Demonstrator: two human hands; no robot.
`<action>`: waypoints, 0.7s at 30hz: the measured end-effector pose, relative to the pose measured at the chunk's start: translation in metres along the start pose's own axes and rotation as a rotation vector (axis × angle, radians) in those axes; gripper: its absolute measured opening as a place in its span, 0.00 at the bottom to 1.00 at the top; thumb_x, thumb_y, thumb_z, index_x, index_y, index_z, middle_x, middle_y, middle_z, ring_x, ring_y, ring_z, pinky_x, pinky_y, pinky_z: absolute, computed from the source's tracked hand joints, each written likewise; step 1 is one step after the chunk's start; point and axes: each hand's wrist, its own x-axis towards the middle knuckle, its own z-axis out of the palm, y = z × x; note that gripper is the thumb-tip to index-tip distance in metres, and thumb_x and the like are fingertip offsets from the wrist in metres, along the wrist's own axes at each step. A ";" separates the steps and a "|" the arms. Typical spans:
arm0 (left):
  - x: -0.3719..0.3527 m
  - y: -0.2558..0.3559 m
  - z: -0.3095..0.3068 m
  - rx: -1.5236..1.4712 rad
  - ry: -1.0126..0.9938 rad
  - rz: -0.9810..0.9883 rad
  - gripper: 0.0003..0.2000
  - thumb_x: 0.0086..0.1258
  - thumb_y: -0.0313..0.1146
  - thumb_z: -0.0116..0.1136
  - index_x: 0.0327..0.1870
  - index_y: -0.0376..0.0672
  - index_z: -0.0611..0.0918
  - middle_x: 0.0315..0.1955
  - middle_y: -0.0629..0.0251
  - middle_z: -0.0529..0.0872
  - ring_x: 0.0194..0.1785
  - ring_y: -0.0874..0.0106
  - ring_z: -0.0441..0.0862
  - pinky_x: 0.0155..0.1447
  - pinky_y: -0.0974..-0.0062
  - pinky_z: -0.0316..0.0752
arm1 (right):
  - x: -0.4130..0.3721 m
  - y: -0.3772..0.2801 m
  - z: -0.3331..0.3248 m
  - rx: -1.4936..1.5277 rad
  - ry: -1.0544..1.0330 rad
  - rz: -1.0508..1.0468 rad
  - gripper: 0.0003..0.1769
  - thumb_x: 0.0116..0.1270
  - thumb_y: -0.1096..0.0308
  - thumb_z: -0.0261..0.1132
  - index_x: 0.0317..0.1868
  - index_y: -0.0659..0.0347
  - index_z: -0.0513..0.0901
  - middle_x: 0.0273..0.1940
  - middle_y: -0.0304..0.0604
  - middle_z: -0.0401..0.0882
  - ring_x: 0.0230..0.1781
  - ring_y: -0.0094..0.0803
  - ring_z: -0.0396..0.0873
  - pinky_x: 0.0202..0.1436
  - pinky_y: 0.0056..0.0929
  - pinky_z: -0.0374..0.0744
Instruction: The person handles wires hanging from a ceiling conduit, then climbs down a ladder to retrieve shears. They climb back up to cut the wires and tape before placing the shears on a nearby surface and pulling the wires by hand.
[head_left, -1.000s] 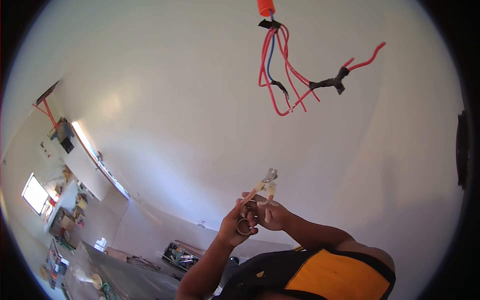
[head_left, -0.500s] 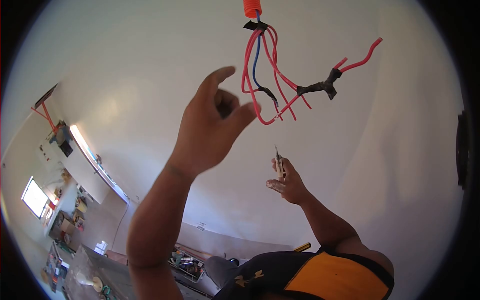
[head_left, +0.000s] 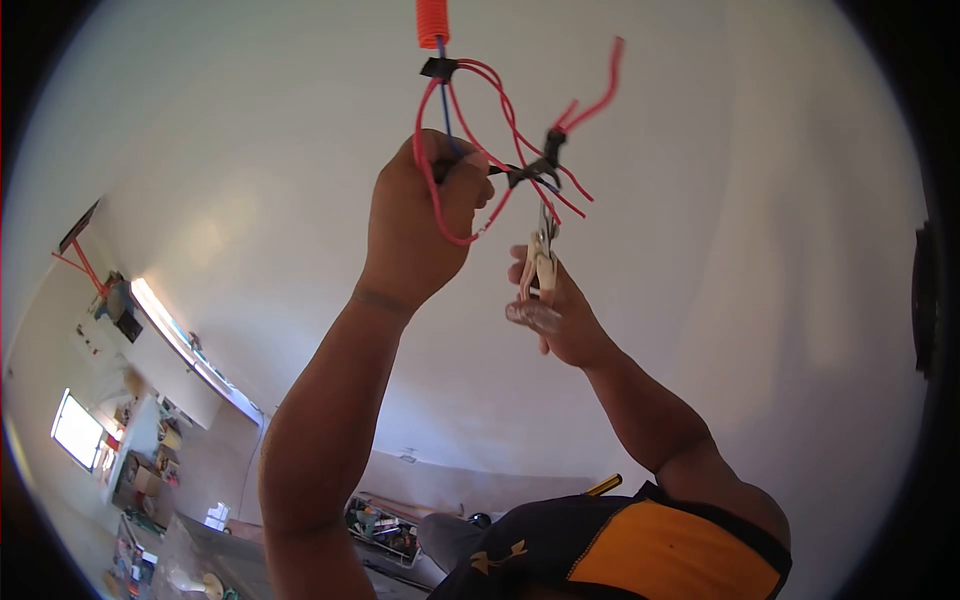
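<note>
A bundle of red wires (head_left: pixel 507 100) hangs from an orange corrugated conduit (head_left: pixel 432 22), bound by black tape (head_left: pixel 439 69) just below its mouth. Among them runs a blue wire (head_left: pixel 447 115). My left hand (head_left: pixel 420 215) is closed, pinching the blue wire near its black-taped part, while one red loop crosses over the back of the hand. To the right, a black-taped joint (head_left: pixel 547 160) bears red ends pointing up. Held in my right hand (head_left: pixel 570 325) are pliers (head_left: pixel 542 265) with pale handles, their jaws close beneath the loose wire tips.
A pale wall (head_left: pixel 650 270) fills most of the view behind the wires. Far lower left are a bright window (head_left: pixel 77 430) and a cluttered counter. Below, a crate of tools (head_left: pixel 385 530) stands on the floor beside my body.
My left hand has closed on the blue wire. The wire bundle has shifted left in view, with its taped joint tilting upward. My right hand has raised the pliers to the wire ends.
</note>
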 end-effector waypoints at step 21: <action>0.002 -0.001 -0.004 -0.142 0.070 -0.195 0.11 0.72 0.37 0.58 0.36 0.38 0.77 0.23 0.64 0.80 0.26 0.77 0.76 0.34 0.78 0.72 | 0.045 0.010 -0.004 -0.536 0.323 -0.597 0.46 0.57 0.73 0.73 0.73 0.61 0.58 0.64 0.54 0.60 0.66 0.49 0.64 0.68 0.48 0.69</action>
